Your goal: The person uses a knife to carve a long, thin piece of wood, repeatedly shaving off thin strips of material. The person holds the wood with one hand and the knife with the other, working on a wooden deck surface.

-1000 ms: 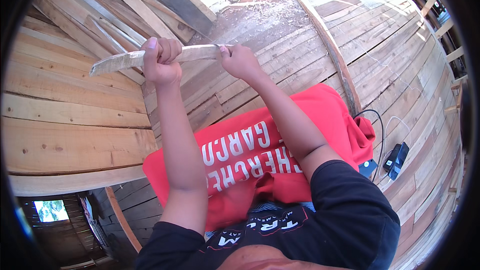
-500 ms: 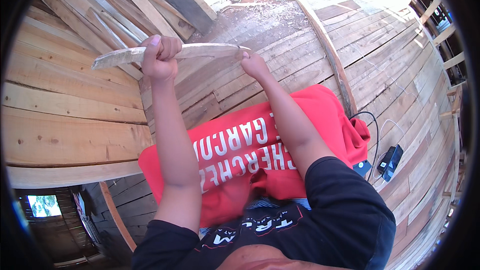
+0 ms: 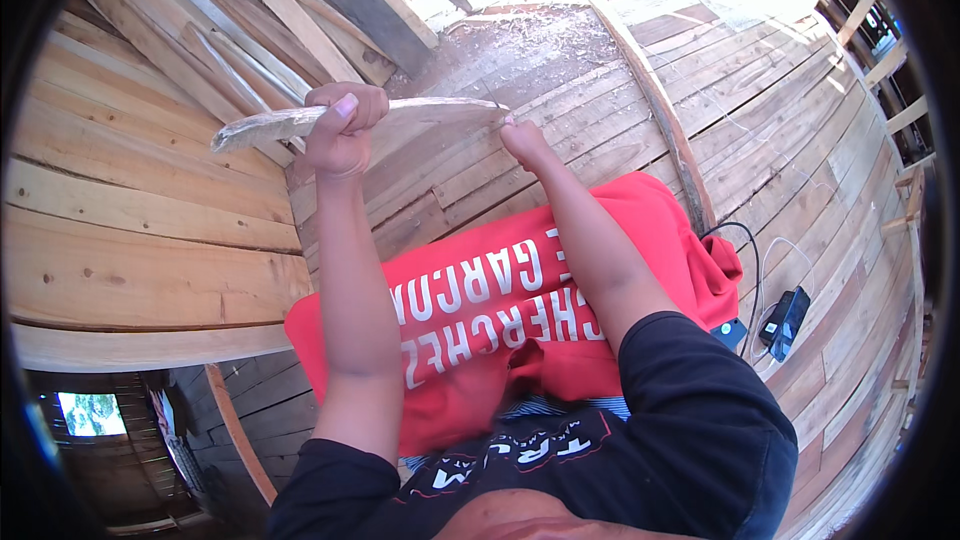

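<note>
My left hand (image 3: pixel 346 130) is wrapped in a fist round a long, curved, pale wooden strip (image 3: pixel 430 111). The strip's broad, rough end sticks out to the left of the fist, and its narrow end reaches right. At that narrow end my right hand (image 3: pixel 526 146) is closed, with its thumb and fingertips against or just below the tip. A thin dark line shows beside those fingers, too small to name; what they grip is hidden. Under both forearms a red cloth (image 3: pixel 470 258) with white lettering covers my lap.
Plank boards (image 3: pixel 150 260) rise on the left, with loose timber strips (image 3: pixel 290 25) leaning behind them. Shavings (image 3: pixel 540 35) litter the floor ahead. A long wooden beam (image 3: pixel 655 90) crosses the floor. A black power adapter (image 3: pixel 785 323) with cables lies at the right.
Both hands and the wooden strip have shifted slightly right and toward me. The right hand sits a little lower against the strip's narrow end. The left hand keeps its grip.
</note>
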The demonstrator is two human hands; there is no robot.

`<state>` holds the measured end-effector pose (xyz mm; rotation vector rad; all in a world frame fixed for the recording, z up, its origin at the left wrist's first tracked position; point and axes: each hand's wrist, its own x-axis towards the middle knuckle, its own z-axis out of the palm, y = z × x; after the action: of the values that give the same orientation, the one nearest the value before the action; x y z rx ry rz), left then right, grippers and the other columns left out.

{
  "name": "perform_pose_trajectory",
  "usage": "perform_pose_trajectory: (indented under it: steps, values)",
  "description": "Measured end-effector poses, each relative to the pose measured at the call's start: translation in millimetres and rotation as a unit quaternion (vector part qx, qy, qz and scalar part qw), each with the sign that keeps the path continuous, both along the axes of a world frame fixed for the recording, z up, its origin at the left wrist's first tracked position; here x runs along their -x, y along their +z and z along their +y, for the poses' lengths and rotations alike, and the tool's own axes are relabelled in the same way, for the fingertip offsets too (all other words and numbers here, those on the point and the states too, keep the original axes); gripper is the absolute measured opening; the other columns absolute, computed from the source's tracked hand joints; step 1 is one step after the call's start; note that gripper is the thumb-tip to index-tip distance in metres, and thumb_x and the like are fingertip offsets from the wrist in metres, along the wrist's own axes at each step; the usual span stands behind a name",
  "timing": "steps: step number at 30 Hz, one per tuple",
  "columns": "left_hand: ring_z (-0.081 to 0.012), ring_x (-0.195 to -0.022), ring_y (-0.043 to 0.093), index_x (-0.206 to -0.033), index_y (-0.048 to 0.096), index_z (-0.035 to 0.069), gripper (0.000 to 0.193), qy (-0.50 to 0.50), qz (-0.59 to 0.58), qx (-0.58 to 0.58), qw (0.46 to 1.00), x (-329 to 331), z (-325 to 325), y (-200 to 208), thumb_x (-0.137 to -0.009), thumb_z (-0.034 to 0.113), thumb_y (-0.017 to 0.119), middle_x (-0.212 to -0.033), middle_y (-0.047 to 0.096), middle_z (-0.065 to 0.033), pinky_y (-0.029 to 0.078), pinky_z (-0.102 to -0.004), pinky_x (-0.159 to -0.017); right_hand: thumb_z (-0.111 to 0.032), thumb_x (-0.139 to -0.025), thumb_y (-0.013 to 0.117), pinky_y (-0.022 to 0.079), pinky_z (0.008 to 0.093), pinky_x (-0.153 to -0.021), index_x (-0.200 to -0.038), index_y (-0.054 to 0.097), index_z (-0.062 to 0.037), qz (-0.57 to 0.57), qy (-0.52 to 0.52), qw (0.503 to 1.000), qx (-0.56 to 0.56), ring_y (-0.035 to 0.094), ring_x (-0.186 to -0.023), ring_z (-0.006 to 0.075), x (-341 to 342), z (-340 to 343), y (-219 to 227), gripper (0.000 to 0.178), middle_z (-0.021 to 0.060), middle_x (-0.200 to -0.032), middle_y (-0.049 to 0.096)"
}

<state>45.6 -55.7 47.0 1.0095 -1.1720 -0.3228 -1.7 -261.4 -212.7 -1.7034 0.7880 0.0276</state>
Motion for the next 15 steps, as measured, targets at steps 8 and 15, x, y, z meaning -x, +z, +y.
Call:
perform_pose_trajectory:
  steps: [8,15]
  values:
    - [-0.0141,-0.057,0.041,-0.08,0.048,0.01,0.026,0.359,0.192,0.092,0.909,30,-13,7,-0.099,0.026,0.052,-0.063,0.04,0.0005,0.042,-0.0332,-0.066,-0.036,-0.095,0.046,0.046,0.0493,-0.095,-0.108,0.064,0.0108,0.012,-0.004,1.0,0.001,0.057,-0.114,0.0468,11,-2,16,0.052,0.035,-0.112,0.062]
    - [-0.0111,-0.042,0.03,-0.058,0.031,0.016,0.041,0.303,0.165,0.125,0.93,20,3,-18,-0.093,0.023,0.053,-0.049,0.026,0.0015,0.034,-0.0288,-0.049,-0.039,-0.098,0.045,0.05,0.0492,-0.073,-0.086,0.067,0.0067,-0.107,0.074,0.988,0.077,0.067,-0.081,0.0423,9,51,94,0.052,0.0273,-0.08,0.067]
